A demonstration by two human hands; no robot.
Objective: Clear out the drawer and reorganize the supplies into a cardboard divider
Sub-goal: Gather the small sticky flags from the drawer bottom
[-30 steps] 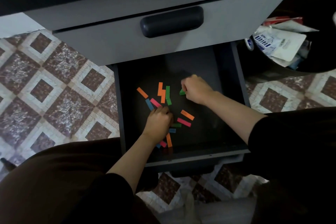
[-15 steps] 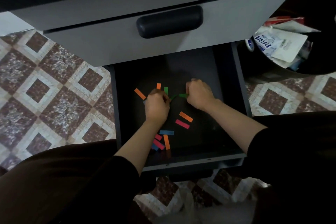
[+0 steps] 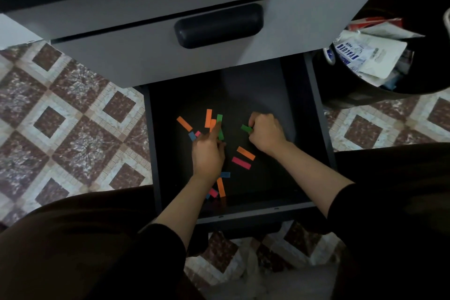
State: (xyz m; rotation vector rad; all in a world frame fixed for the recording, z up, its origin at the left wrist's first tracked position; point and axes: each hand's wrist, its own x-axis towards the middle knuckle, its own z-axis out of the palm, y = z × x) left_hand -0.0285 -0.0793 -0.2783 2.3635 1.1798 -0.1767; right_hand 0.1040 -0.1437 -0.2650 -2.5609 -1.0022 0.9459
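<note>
I am looking down into the open bottom drawer (image 3: pixel 314 129), where the paper strips (image 3: pixel 246 153) lie scattered flat on the dark floor: orange, green, pink and blue, some overlapping, a few tucked near the front wall under my left wrist. My right hand (image 3: pixel 266 133) pinches one green strip (image 3: pixel 246 128) between thumb and fingertips, its free end sticking out to the left. My left hand (image 3: pixel 208 156) rests over the middle of the scatter with the forefinger (image 3: pixel 217 129) stretched out onto a cluster of orange and green strips (image 3: pixel 208 118); the other fingers are tucked under, and I cannot tell whether they hold anything. I judge these strips to be almost weightless, thin and limp, so they will probably cling flat to the smooth bottom and resist a plain pinch from above. My guess is that it works better to press and slide one until an end lifts, or drag it onto a neighbour, and then take it by a short end. They should bend or crease rather than break, and a gathered bunch could easily fan out and slip. No cardboard divider is in view. The only writing I can read is on a white packet (image 3: pixel 365 56) in the bin (image 3: pixel 353 90) to the right: "VALUE" with a smaller "PACK", upside down from here. The strips themselves look blank.
</note>
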